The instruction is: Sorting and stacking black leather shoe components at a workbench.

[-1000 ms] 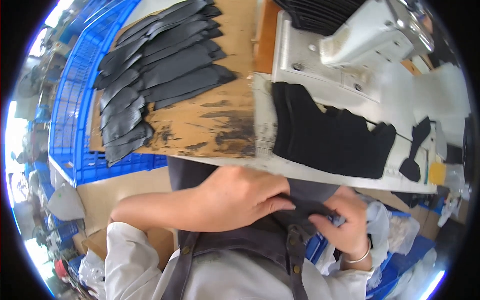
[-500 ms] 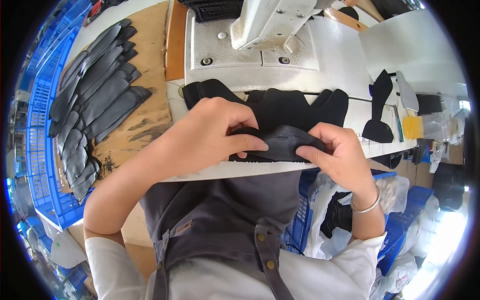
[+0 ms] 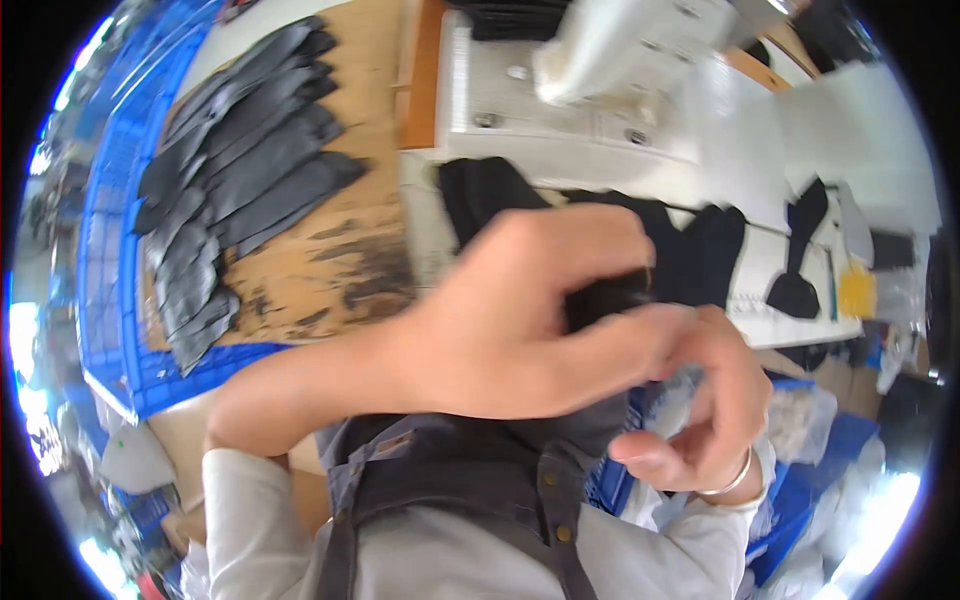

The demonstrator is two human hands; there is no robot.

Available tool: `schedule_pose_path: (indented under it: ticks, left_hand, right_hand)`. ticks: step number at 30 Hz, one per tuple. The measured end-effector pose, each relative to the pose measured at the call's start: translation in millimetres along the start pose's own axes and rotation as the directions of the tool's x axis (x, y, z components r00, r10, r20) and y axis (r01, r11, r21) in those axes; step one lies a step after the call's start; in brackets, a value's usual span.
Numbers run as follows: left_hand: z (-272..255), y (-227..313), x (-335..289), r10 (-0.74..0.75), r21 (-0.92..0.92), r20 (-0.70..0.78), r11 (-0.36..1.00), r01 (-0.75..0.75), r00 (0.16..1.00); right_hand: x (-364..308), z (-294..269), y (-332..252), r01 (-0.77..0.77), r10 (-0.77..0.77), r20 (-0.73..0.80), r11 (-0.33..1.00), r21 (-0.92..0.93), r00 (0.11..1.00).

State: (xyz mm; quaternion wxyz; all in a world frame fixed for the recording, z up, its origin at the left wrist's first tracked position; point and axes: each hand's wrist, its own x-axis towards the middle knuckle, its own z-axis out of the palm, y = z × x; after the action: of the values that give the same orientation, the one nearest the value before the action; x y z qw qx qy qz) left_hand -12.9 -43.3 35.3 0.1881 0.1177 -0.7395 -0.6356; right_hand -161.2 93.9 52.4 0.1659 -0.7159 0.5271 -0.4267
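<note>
My left hand [image 3: 500, 330] hovers over the table's front edge, its fingers curled around a dark, slightly shiny black leather piece [image 3: 605, 298], most of which the hand hides. My right hand [image 3: 725, 400], blurred, is just right of it and lower. Its thumb stands apart from its bent fingers, and I see nothing between them. The fingers overlap the tip of my left thumb; whether they touch, I cannot tell. Behind both hands, a black cut piece with a wavy edge [image 3: 700, 255] lies on the white table, partly covered by my left hand.
The white sewing machine [image 3: 630, 60] stands behind the work. On the left, overlapping black leather pieces [image 3: 270, 150] lie on a stained brown board [image 3: 375, 225] beside a blue crate [image 3: 105, 300]. A narrow black piece [image 3: 795, 295] and a yellow-ended container [image 3: 857, 292] are at right.
My left hand has risen and moved right with the leather piece. My right hand has come off the piece and dropped lower. The whole view has shifted, so the table appears farther right.
</note>
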Motion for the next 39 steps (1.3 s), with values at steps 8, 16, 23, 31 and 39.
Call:
schedule_pose_path:
  ticks: [8,16,23,31,39]
  left_hand:
    - [28,-16,-13,0.311,0.356,-0.217,0.908,-0.222,0.925]
    - [10,-28,-11,0.060,0.299,-0.042,0.953,-0.045,0.997]
    - [5,-23,6,-0.107,0.393,0.023,0.915,0.090,0.994]
    - [14,-31,13,-0.134,0.570,-0.027,0.812,0.126,0.991]
    - [14,-32,15,-0.149,0.624,-0.015,0.772,0.125,0.989]
  right_hand:
    - [-24,26,8,-0.337,0.322,-0.212,0.941,-0.039,0.923]
    - [-36,5,26,-0.528,0.547,-0.275,0.837,0.147,0.791]
    - [-33,-23,46,-0.708,0.736,0.071,0.615,0.346,0.674]
    - [-30,-21,53,-0.712,0.721,0.067,0.658,0.246,0.690]
    - [-33,-22,64,-0.603,0.602,0.042,0.797,0.024,0.797]
